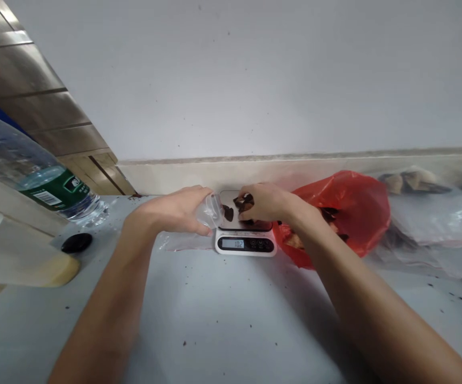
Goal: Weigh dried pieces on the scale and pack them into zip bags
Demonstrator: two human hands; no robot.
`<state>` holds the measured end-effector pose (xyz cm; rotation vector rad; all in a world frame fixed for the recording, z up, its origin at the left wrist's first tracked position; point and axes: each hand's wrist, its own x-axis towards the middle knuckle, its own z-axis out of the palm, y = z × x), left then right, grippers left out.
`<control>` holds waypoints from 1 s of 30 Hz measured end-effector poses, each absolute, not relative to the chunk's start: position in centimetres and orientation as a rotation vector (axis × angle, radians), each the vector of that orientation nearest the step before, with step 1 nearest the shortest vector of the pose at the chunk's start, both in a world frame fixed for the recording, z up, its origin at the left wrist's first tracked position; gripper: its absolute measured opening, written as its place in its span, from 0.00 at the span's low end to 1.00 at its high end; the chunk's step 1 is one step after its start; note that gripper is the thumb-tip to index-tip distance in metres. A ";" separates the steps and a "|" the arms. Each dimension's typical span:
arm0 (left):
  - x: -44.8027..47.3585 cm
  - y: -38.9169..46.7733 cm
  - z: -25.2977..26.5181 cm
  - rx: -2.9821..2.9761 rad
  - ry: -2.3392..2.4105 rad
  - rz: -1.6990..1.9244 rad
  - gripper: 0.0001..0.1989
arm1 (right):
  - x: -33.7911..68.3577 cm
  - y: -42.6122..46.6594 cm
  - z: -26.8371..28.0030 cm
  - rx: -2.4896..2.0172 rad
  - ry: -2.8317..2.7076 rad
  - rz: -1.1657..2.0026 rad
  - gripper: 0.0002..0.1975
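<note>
A small white digital scale (pixel 225 248) stands against the wall, its display showing what looks like 10.2. Dark brown dried pieces (pixel 228 213) lie on its plate. My left hand (pixel 178 210) holds a clear plastic bag (pixel 210 212) with its mouth spread at the plate's left edge. Over the right side of the plate, my right hand (pixel 263 202) has its fingers closed around several of the brown pieces. Beneath my right forearm, an open red plastic bag (pixel 359 208) contains more brown and tan pieces.
Filled clear bags (pixel 427 213) lie at the far right. On the left are a large water bottle (pixel 50 186) with a green label, a black round lid (pixel 77 242) and a whitish container (pixel 18 256). Dark crumbs dot the grey tabletop (pixel 223 320). A wall closes off the back.
</note>
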<state>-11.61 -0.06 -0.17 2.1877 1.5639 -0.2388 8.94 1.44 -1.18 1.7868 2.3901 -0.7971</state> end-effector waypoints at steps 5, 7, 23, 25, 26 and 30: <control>-11.2 0.1 -0.3 2.201 1.511 -0.226 0.38 | 10.0 1.8 -1.4 1.813 2.420 -0.956 0.12; -11.1 0.1 -0.3 2.204 1.511 -0.236 0.38 | 10.4 1.9 -1.6 1.842 2.410 -1.011 0.14; -10.8 0.4 -0.8 2.169 1.162 0.250 0.32 | 11.1 2.5 -2.2 1.545 3.159 -1.711 0.17; -10.8 0.4 -0.8 2.148 1.180 0.337 0.36 | 10.3 2.1 -2.3 1.472 3.302 -1.683 0.16; -10.9 0.4 -0.8 2.142 1.193 0.377 0.39 | 10.0 2.1 -2.3 1.426 3.338 -1.672 0.15; -11.3 0.6 -0.8 2.144 1.235 0.400 0.46 | 10.2 2.2 -2.5 1.279 3.242 -1.761 0.18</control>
